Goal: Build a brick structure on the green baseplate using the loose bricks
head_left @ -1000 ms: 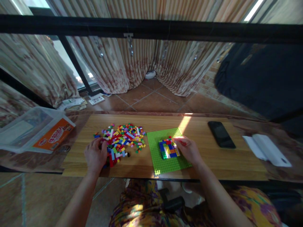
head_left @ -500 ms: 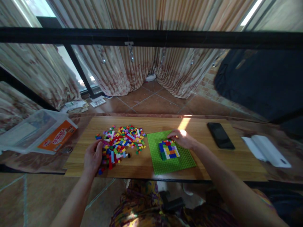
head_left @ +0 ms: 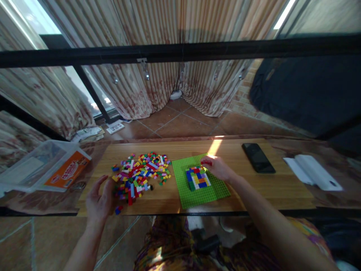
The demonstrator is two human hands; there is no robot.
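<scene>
On the green baseplate (head_left: 183,195) stands a block of toy bricks (head_left: 198,178) in blue, white, yellow, red and green. My right hand (head_left: 216,166) is at the far right corner of that block, its fingers closed on a small red brick (head_left: 207,162). At the left edge of a heap of loose bricks (head_left: 141,171) is my left hand (head_left: 98,197), thumb and fingers apart and holding nothing. A blue brick and a red one (head_left: 119,209) lie near the table's front edge, beside my left hand.
A black phone (head_left: 258,158) lies on the wooden table (head_left: 287,184), right of the baseplate. White folded paper (head_left: 313,172) is farther right. A clear plastic box (head_left: 56,146) with an orange label stands at the left. Striped curtains (head_left: 158,86) hang behind a dark rail.
My left hand has drawn back leftward from the heap and its fingers have spread. A red brick now shows in my right hand, which stays by the brick block. The view has shifted slightly.
</scene>
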